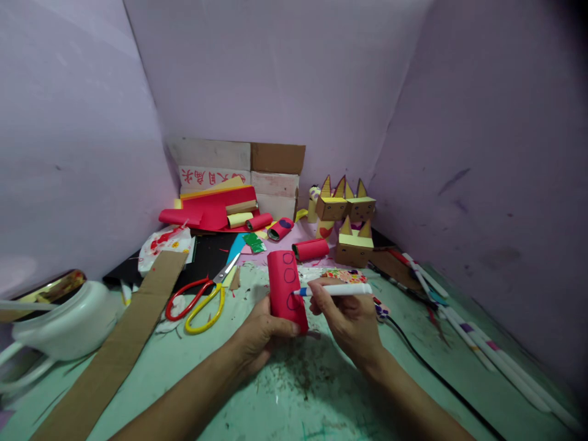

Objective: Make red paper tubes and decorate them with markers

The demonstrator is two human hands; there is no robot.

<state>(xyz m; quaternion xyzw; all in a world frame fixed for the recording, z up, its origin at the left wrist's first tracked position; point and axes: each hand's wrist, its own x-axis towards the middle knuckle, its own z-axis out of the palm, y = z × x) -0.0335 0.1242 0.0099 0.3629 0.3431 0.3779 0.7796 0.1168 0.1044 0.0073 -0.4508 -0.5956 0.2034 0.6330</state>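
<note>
My left hand (pixel 264 334) is closed around the lower end of a red paper tube (pixel 278 285), its thumb across the front. The tube stands nearly upright, with several blue circles drawn in a column on its face. In my right hand (pixel 351 318) is a white marker (pixel 337 290) with a blue tip end, held between thumb and fingers. Its tip touches the tube at the lowest circle. Left of the tube lie scissors (pixel 204 300) with one red and one yellow handle, blades apart. Another red tube (pixel 311 249) lies just behind.
A cardboard strip (pixel 124 349) and a white teapot-like vessel (pixel 73 324) lie at left. At the back are a cardboard box piece (pixel 275 184), red paper (pixel 215 208) and box figures with pointed ears (pixel 354 248). Several markers (pixel 496 361) and a black cable (pixel 436 380) are at right.
</note>
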